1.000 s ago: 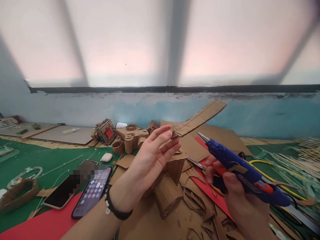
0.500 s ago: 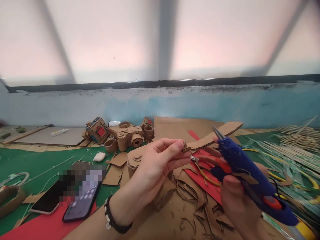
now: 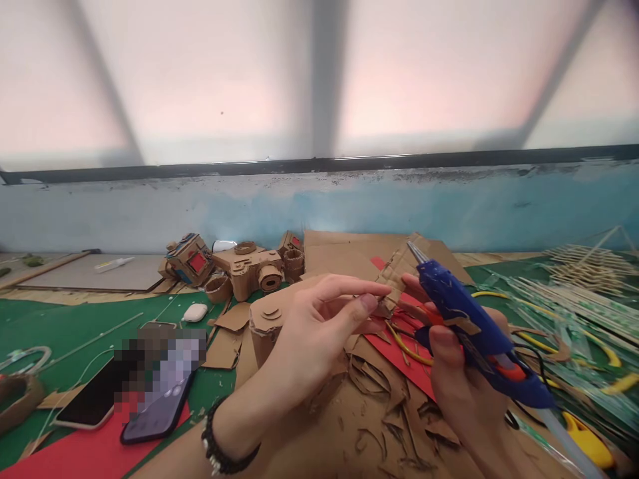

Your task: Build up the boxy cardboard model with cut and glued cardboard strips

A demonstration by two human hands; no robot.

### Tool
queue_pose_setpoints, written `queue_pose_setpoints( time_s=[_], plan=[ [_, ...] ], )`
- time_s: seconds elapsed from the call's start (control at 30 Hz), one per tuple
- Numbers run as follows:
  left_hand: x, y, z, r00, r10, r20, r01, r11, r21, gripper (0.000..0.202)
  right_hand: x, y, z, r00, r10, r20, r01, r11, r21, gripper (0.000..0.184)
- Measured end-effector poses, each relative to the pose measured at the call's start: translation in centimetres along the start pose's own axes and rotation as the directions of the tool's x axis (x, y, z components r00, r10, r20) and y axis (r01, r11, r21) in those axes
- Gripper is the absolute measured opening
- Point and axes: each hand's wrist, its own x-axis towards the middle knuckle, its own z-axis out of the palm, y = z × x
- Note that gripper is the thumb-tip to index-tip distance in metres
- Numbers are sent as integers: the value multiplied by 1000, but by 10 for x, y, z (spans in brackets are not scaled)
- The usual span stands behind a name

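Note:
My left hand, with a dark beaded bracelet at the wrist, pinches the near end of a narrow cardboard strip between thumb and fingers. The strip slants up and away, its face creased with ridges. My right hand is wrapped around a blue glue gun with orange parts. Its metal nozzle points up and left, close beside the strip; a glue stick sticks out of the back. Right fingertips lie near the strip; whether they touch it I cannot tell. A cardboard camera body stands partly behind my left hand.
Cardboard camera models stand by the wall. Two phones and a white earbud case lie at left. Cardboard scraps and red card lie below my hands. Wooden sticks and a yellow-handled tool are at right.
The cardboard strip has turned, now pointing more steeply away and showing its ridged face. The glue gun has moved slightly left, and my left fingers have shifted their pinch.

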Motion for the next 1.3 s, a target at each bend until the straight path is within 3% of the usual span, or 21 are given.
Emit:
queue_pose_setpoints(
  time_s=[0.13, 0.23, 0.37, 0.53, 0.7, 0.9, 1.13, 1.3],
  plan=[
    [-1, 3, -2, 998, 43, 51, -48, 995, 91, 13, -4, 12, -5, 999, -3, -35, -1, 991, -135, 32],
    [-2, 4, -3, 998, 56, 37, -61, 986, 154, 21, -5, 16, -11, 999, 27, -25, -32, 973, -227, 29],
    [-1, 2, -4, 994, 103, 31, -107, 970, 216, 16, -7, 21, -17, 998, 55, -11, -56, 959, -278, 28],
    [0, -1, -6, 990, 135, 32, -139, 963, 230, 11, -7, 22, -18, 998, 54, 30, -44, 965, -260, 27],
    [1, -2, -9, 990, 139, 39, -144, 957, 253, 20, -8, 24, -19, 999, 45, 21, -38, 968, -249, 24],
    [4, -12, -13, 972, 167, 166, -209, 936, 283, 30, -9, 27, -19, 999, 42, 21, -35, 967, -254, 28],
    [4, -13, -11, 971, 198, 133, -229, 926, 300, 26, -9, 24, -16, 999, 37, 14, -33, 972, -232, 30],
    [4, -10, -11, 980, 146, 134, -173, 961, 217, 24, -7, 21, -15, 999, 30, 30, -22, 976, -218, 33]
  ],
)
